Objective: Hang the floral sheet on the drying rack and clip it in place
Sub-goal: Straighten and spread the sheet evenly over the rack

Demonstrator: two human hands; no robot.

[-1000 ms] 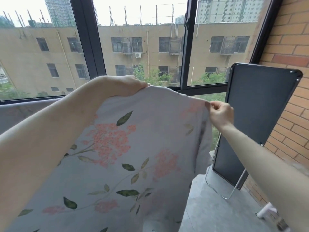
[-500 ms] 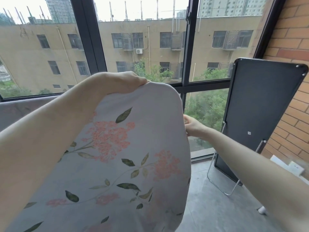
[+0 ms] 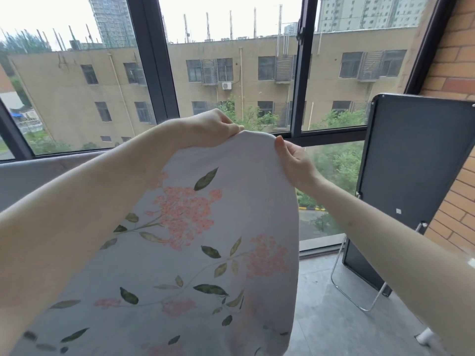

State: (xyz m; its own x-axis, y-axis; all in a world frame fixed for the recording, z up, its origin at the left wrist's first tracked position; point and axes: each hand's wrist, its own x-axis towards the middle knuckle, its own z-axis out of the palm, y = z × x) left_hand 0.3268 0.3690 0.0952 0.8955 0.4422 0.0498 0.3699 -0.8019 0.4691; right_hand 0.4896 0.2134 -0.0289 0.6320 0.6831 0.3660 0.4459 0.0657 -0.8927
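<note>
Both arms are bare from the frame edges to the fingers; no sleeve, watch, bracelet or ring shows on either. The left hand (image 3: 210, 129) shows its back and knuckles, the forearm filling much of the lower left. The right hand (image 3: 293, 163) shows a short, unpainted thumbnail. A small dark speck marks the right forearm.

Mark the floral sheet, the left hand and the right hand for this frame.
floral sheet (image 3: 195, 242): head view, middle of the printed cloth.
left hand (image 3: 210, 129): head view, back of the hand gripping the top edge.
right hand (image 3: 295, 163): head view, palm area, fingers pinching the top edge.
</note>
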